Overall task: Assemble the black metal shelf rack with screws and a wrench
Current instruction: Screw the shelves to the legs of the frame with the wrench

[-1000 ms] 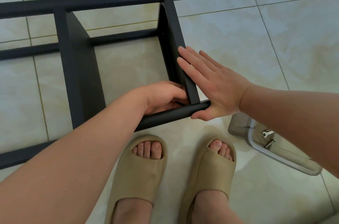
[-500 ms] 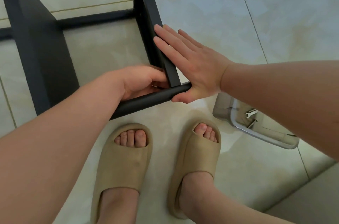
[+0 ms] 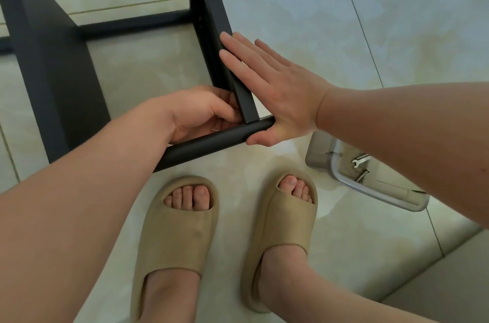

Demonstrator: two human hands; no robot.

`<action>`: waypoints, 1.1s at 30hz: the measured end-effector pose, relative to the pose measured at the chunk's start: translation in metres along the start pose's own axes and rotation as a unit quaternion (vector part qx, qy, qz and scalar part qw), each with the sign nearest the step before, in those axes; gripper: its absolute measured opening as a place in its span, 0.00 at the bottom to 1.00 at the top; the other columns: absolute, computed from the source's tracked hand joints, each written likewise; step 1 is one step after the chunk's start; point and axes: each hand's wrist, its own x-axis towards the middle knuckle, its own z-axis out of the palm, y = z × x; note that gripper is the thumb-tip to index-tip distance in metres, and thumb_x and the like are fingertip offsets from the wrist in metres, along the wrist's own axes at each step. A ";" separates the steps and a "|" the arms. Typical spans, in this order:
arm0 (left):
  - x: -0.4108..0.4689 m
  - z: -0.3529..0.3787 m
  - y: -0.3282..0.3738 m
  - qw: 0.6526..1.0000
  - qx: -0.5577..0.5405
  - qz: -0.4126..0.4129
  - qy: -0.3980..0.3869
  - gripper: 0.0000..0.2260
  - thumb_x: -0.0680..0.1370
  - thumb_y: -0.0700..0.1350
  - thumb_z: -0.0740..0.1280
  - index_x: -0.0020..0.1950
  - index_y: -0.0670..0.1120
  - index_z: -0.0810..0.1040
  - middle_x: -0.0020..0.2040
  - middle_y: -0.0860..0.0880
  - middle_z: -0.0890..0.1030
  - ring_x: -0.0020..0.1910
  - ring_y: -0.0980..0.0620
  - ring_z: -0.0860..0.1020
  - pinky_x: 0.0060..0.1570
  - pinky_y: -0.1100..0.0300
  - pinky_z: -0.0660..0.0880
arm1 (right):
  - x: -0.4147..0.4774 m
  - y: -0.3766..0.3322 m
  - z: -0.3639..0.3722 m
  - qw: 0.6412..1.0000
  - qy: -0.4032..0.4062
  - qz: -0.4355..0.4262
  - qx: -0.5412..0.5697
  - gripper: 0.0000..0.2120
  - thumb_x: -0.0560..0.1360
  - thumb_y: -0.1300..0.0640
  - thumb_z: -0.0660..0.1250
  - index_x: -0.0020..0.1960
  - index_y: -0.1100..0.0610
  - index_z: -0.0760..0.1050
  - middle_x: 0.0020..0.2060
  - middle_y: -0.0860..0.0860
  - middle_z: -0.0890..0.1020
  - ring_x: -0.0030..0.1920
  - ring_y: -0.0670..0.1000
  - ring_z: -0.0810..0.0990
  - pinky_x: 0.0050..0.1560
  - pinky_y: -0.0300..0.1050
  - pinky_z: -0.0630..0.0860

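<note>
1. Head view, looking down: the black metal shelf rack [image 3: 53, 63] rests on the tiled floor [image 3: 370, 31], just beyond the person's feet in two tan slippers [image 3: 174, 238].
2. At the rack's near corner a flat side panel [image 3: 211, 13] meets a round tube [image 3: 206, 145]. This joint lies directly between the two hands.
3. Right hand [image 3: 277, 92]: the grip is open, with the fingers straight and close together. They lie flat against the outer face of the side panel. The heel of the palm covers the tube's end, and the thumb lies along the tube's near side.
4. Left hand [image 3: 201, 113]: it reaches over the tube into the inner corner of the joint. Its fingers are curled, with the fingertips against the panel's inner face just above the tube. Whether this grip closes on a small part cannot be told, because the fingers hide that spot.
5. A clear container [image 3: 321, 161] stands on the floor to the right of the feet, partly under the right forearm. A small wrench [image 3: 360, 160] and a screw [image 3: 362, 175] lie inside it, well apart from both hands.
</note>
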 end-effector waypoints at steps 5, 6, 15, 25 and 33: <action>0.000 0.003 -0.001 0.999 0.032 0.002 0.003 0.07 0.79 0.35 0.63 0.48 0.39 0.82 0.40 0.43 0.85 0.38 0.50 0.84 0.39 0.60 0.80 | 0.000 0.001 0.001 1.000 0.001 0.000 0.000 0.56 0.72 0.24 0.55 0.81 0.66 0.47 0.80 0.65 0.49 0.81 0.63 0.48 0.79 0.62 0.51; 0.000 0.003 -0.001 0.999 0.039 0.002 0.007 0.07 0.78 0.35 0.64 0.47 0.39 0.82 0.40 0.43 0.85 0.38 0.50 0.84 0.38 0.60 0.80 | 0.000 0.001 0.001 1.000 0.002 0.001 0.000 0.56 0.72 0.24 0.55 0.81 0.66 0.47 0.80 0.65 0.49 0.81 0.63 0.48 0.79 0.62 0.51; 0.001 0.000 -0.001 1.000 0.010 0.002 0.004 0.08 0.78 0.30 0.62 0.49 0.37 0.80 0.42 0.41 0.83 0.39 0.48 0.83 0.43 0.59 0.81 | 0.000 0.000 0.001 1.000 0.000 0.003 0.001 0.57 0.72 0.24 0.56 0.81 0.66 0.47 0.81 0.64 0.49 0.81 0.63 0.48 0.79 0.63 0.52; 0.001 0.002 -0.003 0.999 0.045 0.000 0.018 0.05 0.78 0.33 0.64 0.50 0.36 0.79 0.41 0.39 0.80 0.36 0.49 0.81 0.38 0.61 0.79 | 0.000 0.001 0.002 1.000 0.007 -0.002 -0.003 0.56 0.72 0.23 0.55 0.81 0.66 0.48 0.80 0.65 0.49 0.81 0.63 0.48 0.79 0.62 0.52; 0.001 0.000 0.000 1.000 0.011 0.010 0.012 0.08 0.76 0.28 0.63 0.48 0.38 0.79 0.38 0.43 0.82 0.35 0.50 0.82 0.37 0.61 0.80 | 0.000 0.001 0.002 1.000 0.008 -0.002 -0.001 0.56 0.72 0.24 0.55 0.81 0.66 0.48 0.80 0.65 0.50 0.81 0.63 0.48 0.79 0.62 0.52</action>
